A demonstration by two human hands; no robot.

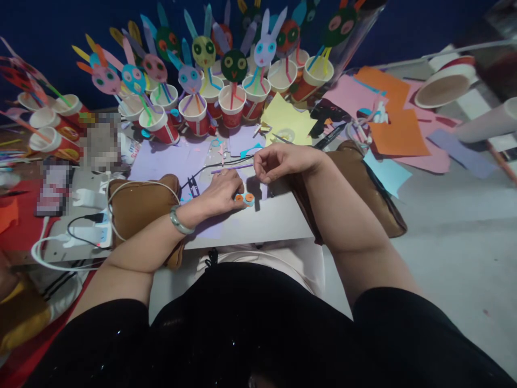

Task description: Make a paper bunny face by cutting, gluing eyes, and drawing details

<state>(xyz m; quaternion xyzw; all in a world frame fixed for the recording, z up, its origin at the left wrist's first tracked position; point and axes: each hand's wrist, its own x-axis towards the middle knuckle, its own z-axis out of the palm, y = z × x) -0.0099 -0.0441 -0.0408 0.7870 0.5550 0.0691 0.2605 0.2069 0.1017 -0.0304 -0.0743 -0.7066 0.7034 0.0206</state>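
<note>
My left hand (222, 191), with a bangle at its wrist, is closed at the edge of a small light-blue paper face (249, 203). The face bears round orange eyes, and its left side is covered by my fingers. Above and to the right, my right hand (285, 163) hovers with thumb and fingertips pinched together; whatever may be between them is too small to make out. A purple strip (232, 168) and a black cord lie just beyond my hands, over lilac paper (186, 159).
Several red paper cups (232, 110) with straws and paper rabbit faces stand along the back. Yellow paper (288, 121), orange sheets (396, 132) and a black pen (329, 137) lie right. Brown pouches (141, 202) flank the work area. A power strip (95, 235) with cables is left.
</note>
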